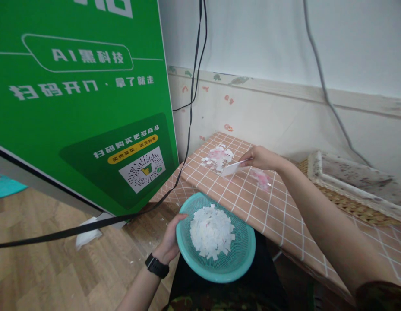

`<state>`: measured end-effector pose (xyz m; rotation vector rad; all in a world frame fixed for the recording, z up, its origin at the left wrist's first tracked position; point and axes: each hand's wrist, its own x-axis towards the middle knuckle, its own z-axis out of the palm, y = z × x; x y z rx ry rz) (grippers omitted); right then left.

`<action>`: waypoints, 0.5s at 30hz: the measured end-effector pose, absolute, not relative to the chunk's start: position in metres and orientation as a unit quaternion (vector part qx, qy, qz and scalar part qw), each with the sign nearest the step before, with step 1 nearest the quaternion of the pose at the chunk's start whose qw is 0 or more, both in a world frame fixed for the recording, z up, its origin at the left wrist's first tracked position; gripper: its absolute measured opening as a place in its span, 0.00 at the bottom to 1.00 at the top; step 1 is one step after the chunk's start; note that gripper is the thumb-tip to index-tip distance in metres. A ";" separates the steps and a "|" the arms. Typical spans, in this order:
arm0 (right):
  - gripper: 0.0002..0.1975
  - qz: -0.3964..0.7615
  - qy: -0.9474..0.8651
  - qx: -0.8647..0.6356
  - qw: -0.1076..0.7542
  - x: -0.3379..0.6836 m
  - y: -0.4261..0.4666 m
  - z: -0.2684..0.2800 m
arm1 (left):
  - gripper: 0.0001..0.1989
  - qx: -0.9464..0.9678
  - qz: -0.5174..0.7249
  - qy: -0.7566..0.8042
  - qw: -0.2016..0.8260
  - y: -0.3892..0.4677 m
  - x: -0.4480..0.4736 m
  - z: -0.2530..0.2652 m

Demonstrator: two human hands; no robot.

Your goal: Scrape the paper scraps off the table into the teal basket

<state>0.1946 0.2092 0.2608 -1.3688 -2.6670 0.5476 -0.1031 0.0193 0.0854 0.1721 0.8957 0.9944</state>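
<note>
My left hand (172, 235) grips the left rim of a teal plastic colander (216, 274), with the thumb over the edge and the fingers hidden beneath. Inside the colander lies a heap of small white paper scraps (211, 231). The colander is just below the table's front edge. Above the tabletop, my right hand (260, 158) pinches a flat white card (232, 168), its lower edge near the cloth. Just left of the card is a pile of white and pinkish paper scraps (218, 156). A pink patch (261, 179) with bits of white shows below my right hand.
A checked brown cloth (245, 207) covers the table. At right stands a woven basket (345, 198) with a fabric lining. A big green cabinet (83, 108) fills the left. One black cable (138, 214) crosses before it. White paper (88, 233) lies on the wooden floor.
</note>
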 end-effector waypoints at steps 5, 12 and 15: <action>0.11 0.157 -0.864 -0.474 0.069 0.189 0.202 0.261 | 0.11 0.083 0.462 0.413 0.781 0.019 -0.104 0.084; 0.13 0.122 -0.861 -0.490 0.060 0.174 0.192 0.262 | 0.12 0.085 0.458 0.410 0.784 0.019 -0.105 0.083; 0.13 0.105 -0.868 -0.483 0.041 0.176 0.195 0.265 | 0.11 0.082 0.458 0.405 0.787 0.019 -0.105 0.084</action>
